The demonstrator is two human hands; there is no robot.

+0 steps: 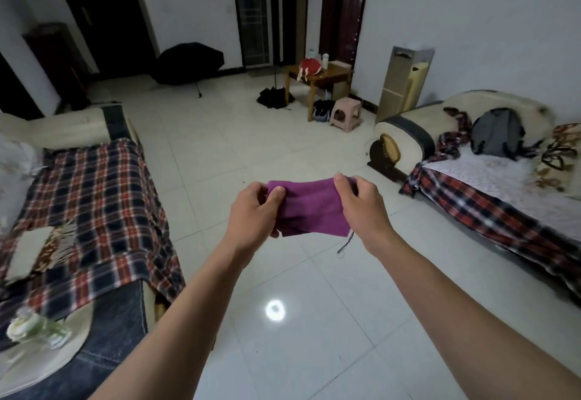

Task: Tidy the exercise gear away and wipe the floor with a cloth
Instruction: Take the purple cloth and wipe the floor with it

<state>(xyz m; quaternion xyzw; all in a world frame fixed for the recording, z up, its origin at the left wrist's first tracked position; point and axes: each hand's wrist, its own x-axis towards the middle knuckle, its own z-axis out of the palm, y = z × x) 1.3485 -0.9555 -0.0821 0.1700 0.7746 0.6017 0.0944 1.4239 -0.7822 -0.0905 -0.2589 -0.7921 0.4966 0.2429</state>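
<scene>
Head view: cloth corners behind fingers

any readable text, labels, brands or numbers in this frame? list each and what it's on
None: no legible text anywhere in the head view.
purple cloth, held by left hand and right hand: no label or print visible.
bottles on the wooden side table: any labels too small and blurred to read.
grey backpack: no logo discernible.
</scene>
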